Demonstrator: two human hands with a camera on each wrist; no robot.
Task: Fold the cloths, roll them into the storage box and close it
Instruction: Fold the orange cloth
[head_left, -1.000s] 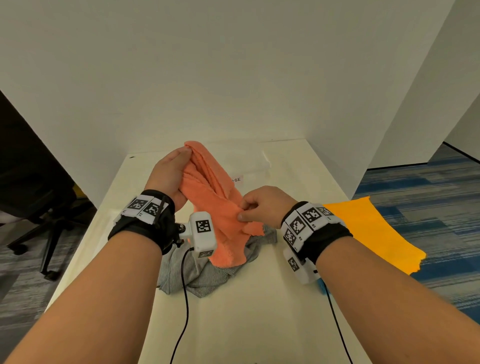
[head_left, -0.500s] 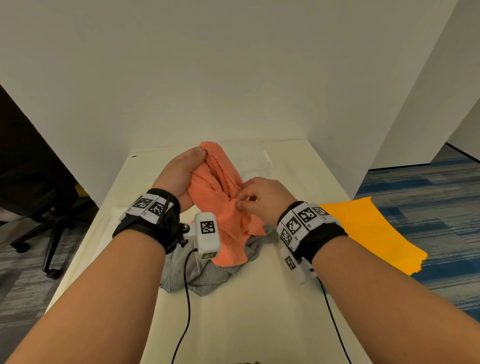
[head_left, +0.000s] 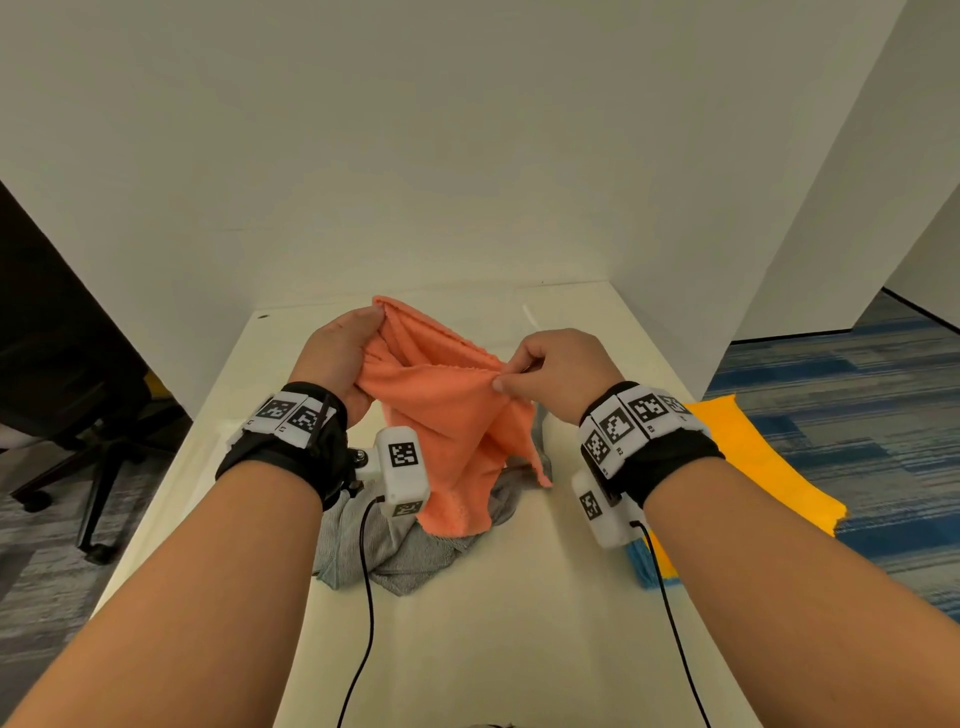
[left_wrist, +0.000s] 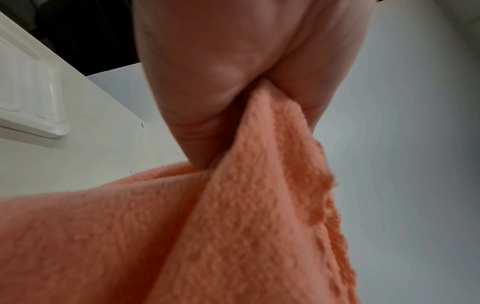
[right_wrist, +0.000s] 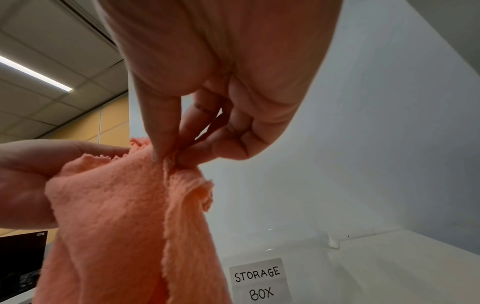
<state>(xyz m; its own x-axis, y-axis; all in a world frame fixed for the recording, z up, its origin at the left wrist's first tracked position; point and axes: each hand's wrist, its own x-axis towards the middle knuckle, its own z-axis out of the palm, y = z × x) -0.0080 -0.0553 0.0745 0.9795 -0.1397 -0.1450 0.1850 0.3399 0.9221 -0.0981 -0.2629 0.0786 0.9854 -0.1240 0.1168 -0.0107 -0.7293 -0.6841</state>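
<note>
I hold an orange cloth (head_left: 447, 410) up above the table. My left hand (head_left: 345, 345) grips its upper left corner, seen close in the left wrist view as orange cloth (left_wrist: 233, 216) squeezed between thumb and fingers. My right hand (head_left: 550, 366) pinches an edge of the orange cloth (right_wrist: 124, 216) between thumb and fingertips. The cloth stretches between both hands and its lower part hangs onto a crumpled grey cloth (head_left: 400, 540) lying on the table. The clear storage box (right_wrist: 259, 279), labelled "STORAGE BOX", stands behind the cloth; its white lid (left_wrist: 31, 98) lies on the table to the left.
A yellow cloth (head_left: 748, 457) and a blue cloth (head_left: 641, 564) lie at the table's right edge, partly under my right forearm. White walls close in the table (head_left: 519, 649) at the back and right. An office chair (head_left: 78, 415) stands on the floor to the left.
My hands have moved apart and lifted, and the orange cloth has spread from a bunched strip into a wider sheet. My right hand has shifted right along the cloth's edge.
</note>
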